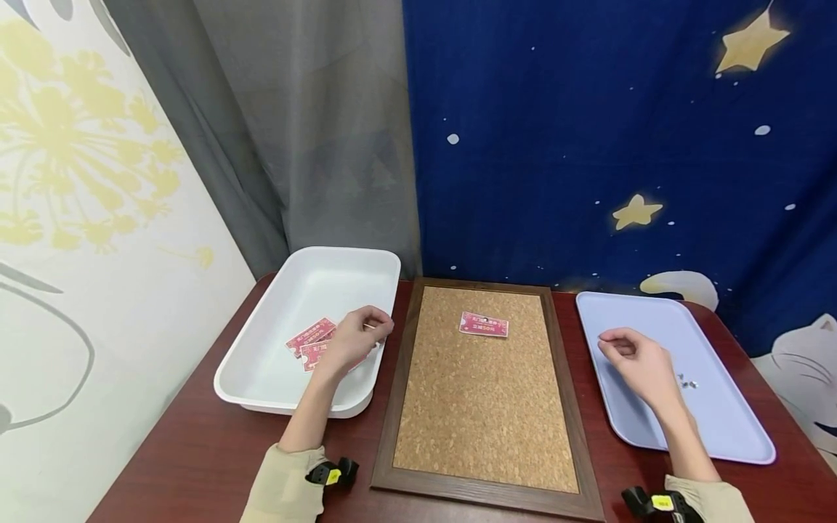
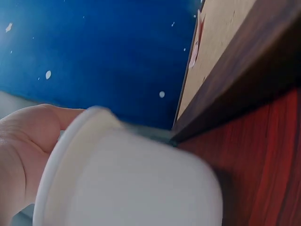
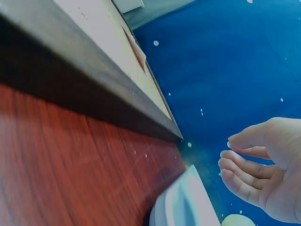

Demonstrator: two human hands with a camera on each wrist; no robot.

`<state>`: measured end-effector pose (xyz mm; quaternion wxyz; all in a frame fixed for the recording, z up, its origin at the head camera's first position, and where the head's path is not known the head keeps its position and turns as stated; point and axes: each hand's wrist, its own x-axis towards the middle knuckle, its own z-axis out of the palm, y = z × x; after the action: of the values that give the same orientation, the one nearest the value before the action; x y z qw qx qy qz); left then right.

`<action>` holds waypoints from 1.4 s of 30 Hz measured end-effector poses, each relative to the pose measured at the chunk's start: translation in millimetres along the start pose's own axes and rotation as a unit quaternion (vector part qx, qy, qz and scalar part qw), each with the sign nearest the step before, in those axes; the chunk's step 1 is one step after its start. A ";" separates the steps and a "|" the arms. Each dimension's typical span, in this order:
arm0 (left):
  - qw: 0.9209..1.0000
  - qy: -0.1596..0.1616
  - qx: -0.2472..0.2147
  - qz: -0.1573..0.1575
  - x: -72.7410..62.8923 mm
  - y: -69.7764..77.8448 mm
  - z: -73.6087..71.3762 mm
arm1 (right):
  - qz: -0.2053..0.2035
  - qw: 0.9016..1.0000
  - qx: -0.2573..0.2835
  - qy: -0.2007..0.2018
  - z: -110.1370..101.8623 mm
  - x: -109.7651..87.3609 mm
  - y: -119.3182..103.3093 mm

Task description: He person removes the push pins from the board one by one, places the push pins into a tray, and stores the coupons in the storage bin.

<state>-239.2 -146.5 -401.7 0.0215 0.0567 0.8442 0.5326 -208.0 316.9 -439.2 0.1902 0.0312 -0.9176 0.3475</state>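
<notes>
Over the right side of the white bin (image 1: pixel 258 374), my left hand (image 1: pixel 356 338) has bent fingers with the thumb close to them. Pink printed coupons (image 1: pixel 312 335) lie beneath it in the bin. A pale edge shows by its fingertips, but whether they pinch a coupon is unclear; the bin's rim hides them in the left wrist view. My right hand (image 1: pixel 641 363) hovers above the light-blue tray (image 1: pixel 719 428), fingers loosely curled, with nothing seen between them in the right wrist view. Several tiny metallic pieces (image 1: pixel 686 382) lie on the tray beside its wrist.
Between bin and tray lies a wood-framed cork board (image 1: pixel 484 407). One pink coupon (image 1: pixel 484 325) is on its upper part, with a small dark pin at its top edge. A dark red table (image 1: pixel 176 465) carries everything, with curtains (image 1: pixel 523 145) behind.
</notes>
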 end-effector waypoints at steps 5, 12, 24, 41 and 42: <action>1.000 -0.003 -0.013 0.007 2.8 6.6 12.0 | -0.003 1.000 0.008 -0.002 7.8 5.3 -9.8; 0.999 -0.017 -0.039 0.008 6.9 15.8 26.2 | -0.014 0.999 0.032 -0.016 19.9 11.7 -23.3; 0.998 -0.043 -0.035 0.015 18.0 28.4 56.1 | -0.021 0.995 0.056 -0.074 56.5 20.3 -42.2; 0.997 -0.054 0.054 -0.020 50.1 24.2 97.2 | -0.038 0.992 0.068 -0.101 92.4 39.4 -72.0; 0.997 -0.051 0.059 -0.021 52.9 22.9 99.5 | -0.039 0.992 0.068 -0.102 95.4 41.0 -73.2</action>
<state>-280.4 -41.2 -422.7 0.0724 0.0670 0.8730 0.4776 -263.4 202.6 -443.6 0.1062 0.1152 -0.9048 0.3960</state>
